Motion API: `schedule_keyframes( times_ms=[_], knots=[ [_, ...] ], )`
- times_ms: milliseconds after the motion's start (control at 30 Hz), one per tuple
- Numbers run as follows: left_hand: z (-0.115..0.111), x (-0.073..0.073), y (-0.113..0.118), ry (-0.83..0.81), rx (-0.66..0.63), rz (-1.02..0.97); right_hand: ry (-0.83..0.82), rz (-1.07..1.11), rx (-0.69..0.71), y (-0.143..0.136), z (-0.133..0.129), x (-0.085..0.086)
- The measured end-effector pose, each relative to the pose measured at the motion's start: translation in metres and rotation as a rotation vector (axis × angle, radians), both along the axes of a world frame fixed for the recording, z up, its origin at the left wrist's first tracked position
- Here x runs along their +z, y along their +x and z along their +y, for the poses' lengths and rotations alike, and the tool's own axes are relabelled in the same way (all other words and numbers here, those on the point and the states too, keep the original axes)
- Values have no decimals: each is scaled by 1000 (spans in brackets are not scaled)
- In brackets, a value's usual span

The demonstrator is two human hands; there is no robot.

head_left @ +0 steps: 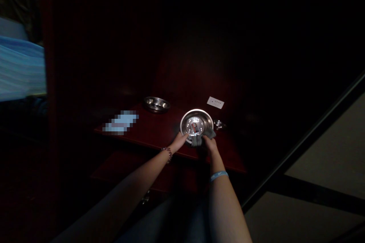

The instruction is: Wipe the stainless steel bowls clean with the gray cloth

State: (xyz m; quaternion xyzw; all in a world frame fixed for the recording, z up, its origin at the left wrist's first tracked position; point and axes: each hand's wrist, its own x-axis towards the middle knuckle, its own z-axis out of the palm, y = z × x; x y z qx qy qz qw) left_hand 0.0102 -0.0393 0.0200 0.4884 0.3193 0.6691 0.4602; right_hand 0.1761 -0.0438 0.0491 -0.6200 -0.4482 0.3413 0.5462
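Observation:
A shiny metal basin (197, 114) is held up above a dark red shelf, tilted so its inside faces me. Inside it, at the bottom, is a small red and black label (195, 127). My left hand (179, 141) grips the near left rim, thumb on the inner side. At the near right rim, my right hand (210, 142) is closed on a grey cloth (196, 141), which hangs over the basin's edge. The fingers of both hands under the basin are hidden.
On the dark red shelf (154, 133) a second metal basin (156, 104) stands at the back left. A smaller metal bowl (219, 124) sits at the right. A white socket panel (215, 102) is on the back wall. A blurred-out pale item (121, 122) lies at the left.

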Motion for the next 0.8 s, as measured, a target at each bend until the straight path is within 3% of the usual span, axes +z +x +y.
schedule_keyframes(
  times_ms=[433,800],
  knots=[
    [-4,6,1,-57,36,2,-24,27,3,3,2,0],
    [3,0,0,-46,42,7,-6,76,33,-1,-5,5]
  ],
)
